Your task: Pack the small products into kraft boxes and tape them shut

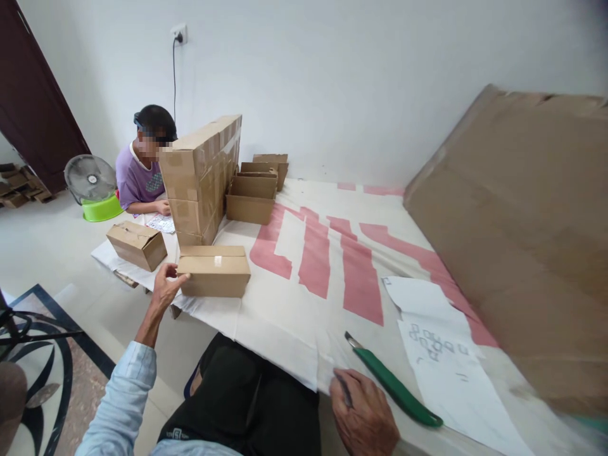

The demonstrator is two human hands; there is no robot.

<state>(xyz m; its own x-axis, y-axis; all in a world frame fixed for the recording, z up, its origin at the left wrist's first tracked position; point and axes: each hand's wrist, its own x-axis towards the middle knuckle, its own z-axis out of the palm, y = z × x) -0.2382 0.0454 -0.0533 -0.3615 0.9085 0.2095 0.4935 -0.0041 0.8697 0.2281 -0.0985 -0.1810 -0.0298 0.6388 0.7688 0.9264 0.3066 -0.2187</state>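
My left hand [166, 285] grips the left end of a closed cardboard box [216, 272] at the table's near edge, thumb on its front side. A small piece of clear tape sits on the box's top. My right hand [365, 413] rests at the table edge, fingers curled around a dark, slim pen [344, 387]. Just right of it lies a green-handled cutter [399, 385], its tip pointing away to the left. Sheets of white paper [446, 354] with pen-drawn squares lie beyond the cutter.
Taped boxes stand stacked [199, 177] at the table's left, with open boxes [251, 196] beside them. Another closed box [137, 244] is at the left corner. A person in a purple shirt [137, 177] sits behind the stack. A large cardboard piece [522, 240] leans at right.
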